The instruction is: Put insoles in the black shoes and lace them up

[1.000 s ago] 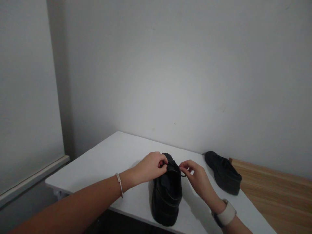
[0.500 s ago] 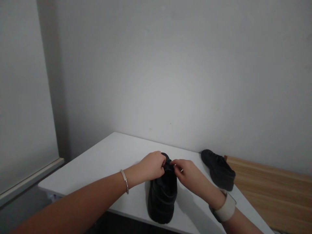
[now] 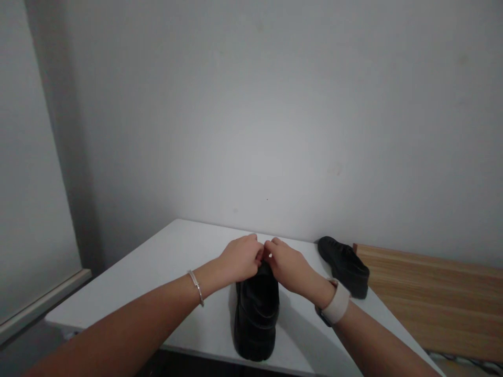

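A black leather shoe (image 3: 255,314) stands on the white table (image 3: 176,267) with its heel toward me. My left hand (image 3: 240,259) and my right hand (image 3: 286,264) meet over the front of the shoe, fingertips pinched together at the lacing. The lace itself is mostly hidden behind my fingers. A thin bracelet circles my left wrist and a pale watch band my right wrist.
A second black shoe (image 3: 345,264) lies at the table's far right corner. A wooden surface (image 3: 432,293) adjoins the table on the right. A plain grey wall rises close behind, and a window ledge (image 3: 39,303) runs at the left.
My hands have come together over the shoe's front; a second ago the right hand was apart at the side holding a lace. The view has shifted slightly.
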